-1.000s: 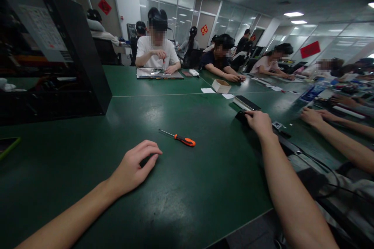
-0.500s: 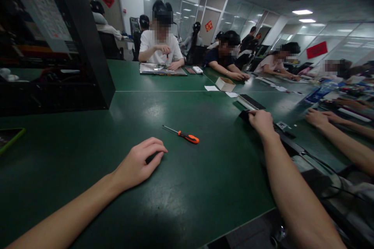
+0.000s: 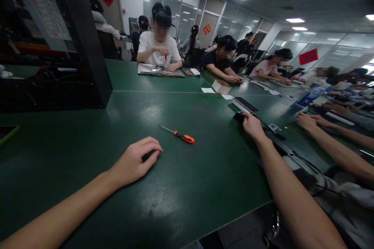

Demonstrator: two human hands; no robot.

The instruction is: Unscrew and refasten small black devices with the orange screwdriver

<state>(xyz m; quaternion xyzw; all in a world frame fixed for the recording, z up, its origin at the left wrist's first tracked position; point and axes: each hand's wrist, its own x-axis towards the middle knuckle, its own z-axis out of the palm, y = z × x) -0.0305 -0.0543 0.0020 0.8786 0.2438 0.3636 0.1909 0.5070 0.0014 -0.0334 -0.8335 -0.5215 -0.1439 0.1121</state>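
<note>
My left hand (image 3: pixel 142 159) rests on the green table (image 3: pixel 181 179) with its fingers loosely bent and a gap between thumb and forefinger; nothing shows in it. Just beyond its fingertips lies a screwdriver (image 3: pixel 184 137) with an orange and black handle, its shaft pointing away to the left. Over at the right, my right hand (image 3: pixel 253 126) is closed on the end of a black flat part (image 3: pixel 239 116). Its fingers partly hide the part, and I cannot tell its exact kind.
A black computer case (image 3: pixel 87 54) stands at the left, near a green-edged object (image 3: pixel 8 134). An open carton (image 3: pixel 221 86) and a silver-and-black flat piece (image 3: pixel 245 105) lie beyond my right hand. A neighbour's hands (image 3: pixel 306 120) are at the right; a co-worker (image 3: pixel 159 46) sits opposite.
The view has turned slightly to the right and up, so the table things appear shifted left. My hands keep nearly the same places on the table and at the black part.
</note>
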